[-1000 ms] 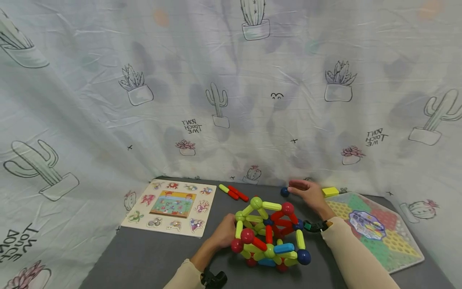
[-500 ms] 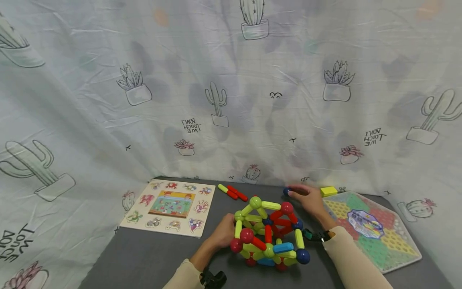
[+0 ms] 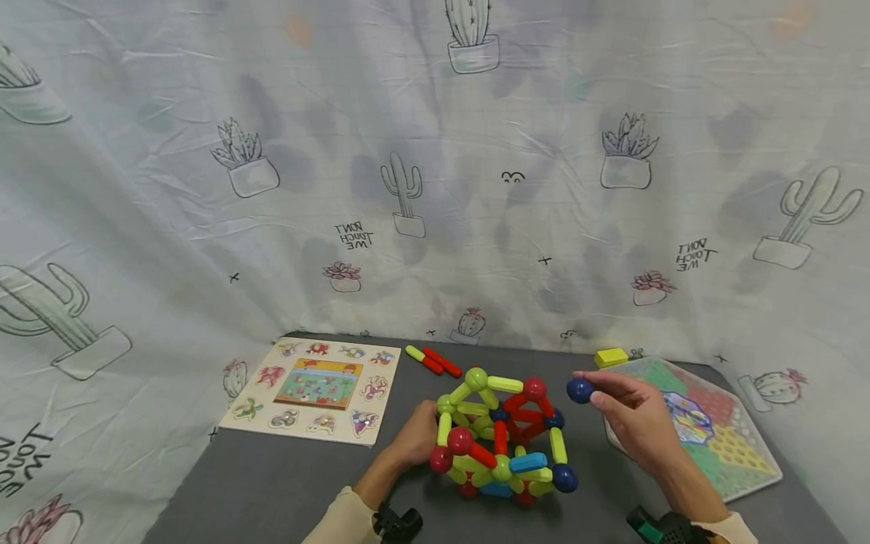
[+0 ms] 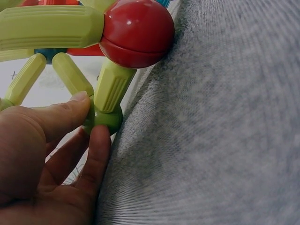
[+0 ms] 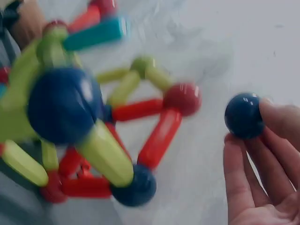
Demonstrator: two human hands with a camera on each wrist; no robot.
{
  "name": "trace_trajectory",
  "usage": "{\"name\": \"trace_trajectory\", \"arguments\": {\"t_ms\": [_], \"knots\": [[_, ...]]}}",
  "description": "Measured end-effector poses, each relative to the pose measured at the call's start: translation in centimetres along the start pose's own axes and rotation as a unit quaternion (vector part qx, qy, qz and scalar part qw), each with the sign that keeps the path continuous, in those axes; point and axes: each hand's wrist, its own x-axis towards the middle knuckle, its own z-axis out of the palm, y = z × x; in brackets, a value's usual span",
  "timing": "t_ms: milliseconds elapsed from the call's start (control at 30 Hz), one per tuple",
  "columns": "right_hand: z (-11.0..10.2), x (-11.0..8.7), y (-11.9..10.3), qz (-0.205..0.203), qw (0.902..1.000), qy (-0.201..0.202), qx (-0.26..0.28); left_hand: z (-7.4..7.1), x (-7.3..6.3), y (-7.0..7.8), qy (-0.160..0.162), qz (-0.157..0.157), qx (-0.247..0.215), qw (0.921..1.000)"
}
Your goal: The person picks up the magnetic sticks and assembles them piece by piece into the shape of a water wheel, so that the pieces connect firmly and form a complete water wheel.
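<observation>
A framework of magnetic sticks and balls (image 3: 501, 427) in yellow-green, red, blue and dark blue stands on the grey table. On its left side my left hand (image 3: 416, 437) grips it low down; in the left wrist view thumb and fingers pinch a green ball (image 4: 108, 118) where yellow-green sticks meet, below a large red ball (image 4: 138, 33). To the right of the framework my right hand (image 3: 642, 423) pinches a dark blue ball (image 3: 580, 391) between thumb and fingertips, raised off the table. In the right wrist view a gap shows between that ball and the framework's nearest red ball (image 5: 183, 99).
A wooden picture puzzle board (image 3: 265, 412) lies at the left. Behind the framework lie a few loose red and yellow-green sticks (image 3: 435, 361). A yellow block (image 3: 611, 357) and a hexagonal game board (image 3: 737, 453) are at the right. A printed curtain (image 3: 435, 302) hangs behind the table.
My right hand has taken hold of the dark blue ball at the back of the table, lifted it and drawn it nearer, right of the framework. The left hand keeps its grip in place.
</observation>
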Motion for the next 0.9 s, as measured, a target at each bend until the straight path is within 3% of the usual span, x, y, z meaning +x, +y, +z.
{"name": "trace_trajectory", "arguments": {"t_ms": [167, 267, 400, 567, 800, 900], "knots": [[1.1, -2.4, -1.5, 0.014, 0.9974, -0.070, -0.002, 0.0, 0.1, 0.7, 0.002, -0.053, -0.001, 0.9986], [1.8, -3.3, -1.3, 0.015, 0.9954, -0.091, -0.026, 0.1, 0.1, 0.9, 0.005, -0.063, -0.002, 0.9980], [2.7, -3.8, -0.7, 0.033, 0.9930, -0.103, -0.048, 0.1, 0.1, 1.0, 0.007, -0.065, -0.010, 0.9978], [3.5, -4.0, -0.2, 0.071, 0.9906, -0.111, -0.037, 0.2, 0.0, 1.0, 0.003, -0.067, -0.012, 0.9977], [3.7, -3.9, -0.4, 0.072, 0.9904, -0.110, -0.044, 0.2, 0.0, 1.0, 0.004, -0.062, -0.009, 0.9980], [3.3, -3.8, -0.3, 0.051, 0.9919, -0.103, -0.054, 0.3, 0.1, 1.0, 0.005, -0.063, -0.007, 0.9979]]}}
